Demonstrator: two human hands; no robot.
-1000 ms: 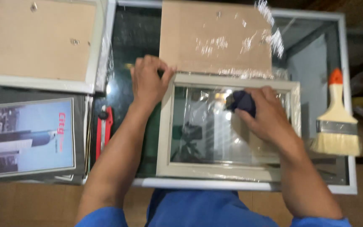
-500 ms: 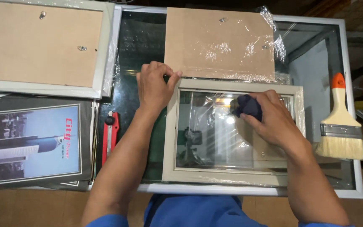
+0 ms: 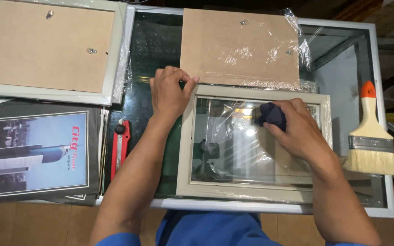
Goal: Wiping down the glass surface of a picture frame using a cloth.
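Observation:
A pale beige picture frame (image 3: 185, 150) with a glass pane lies flat on a glass-topped table (image 3: 156, 45), partly wrapped in clear plastic film. My left hand (image 3: 169, 93) grips the frame's top left corner. My right hand (image 3: 297, 127) presses a small dark blue cloth (image 3: 272, 115) against the glass near the pane's upper right.
A brown backing board (image 3: 240, 45) under plastic film lies just beyond the frame. A larger frame lies face down (image 3: 42, 48) at the far left, with a city poster (image 3: 30, 152) below it. A red utility knife (image 3: 118, 148) sits left of my arm, a wide paintbrush (image 3: 370, 134) at the right.
My right hand with the cloth has shifted slightly to the right across the glass. The view has steadied and moved a little; my left hand stays on the corner.

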